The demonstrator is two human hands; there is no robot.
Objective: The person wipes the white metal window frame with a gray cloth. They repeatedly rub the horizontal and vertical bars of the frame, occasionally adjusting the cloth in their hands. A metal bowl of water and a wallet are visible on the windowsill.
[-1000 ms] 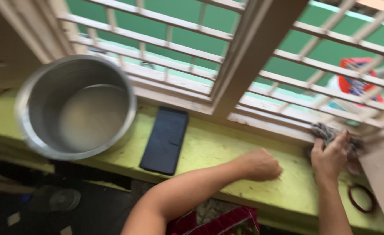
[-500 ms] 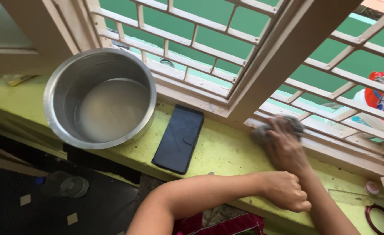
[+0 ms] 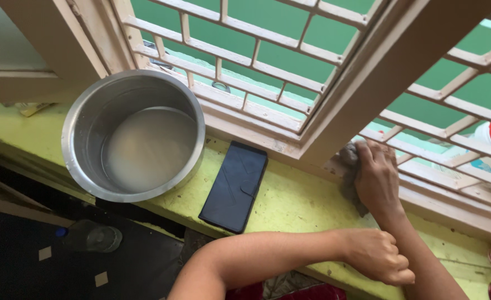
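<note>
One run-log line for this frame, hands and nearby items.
right hand: pressing grey rag on window frame base | left hand: fisted on yellow sill | nearby: steel pot, dark phone case

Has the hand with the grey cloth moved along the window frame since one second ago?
Yes. The right hand with the grey cloth slid left along the window frame, from the far right corner toward the thick centre post.
</note>
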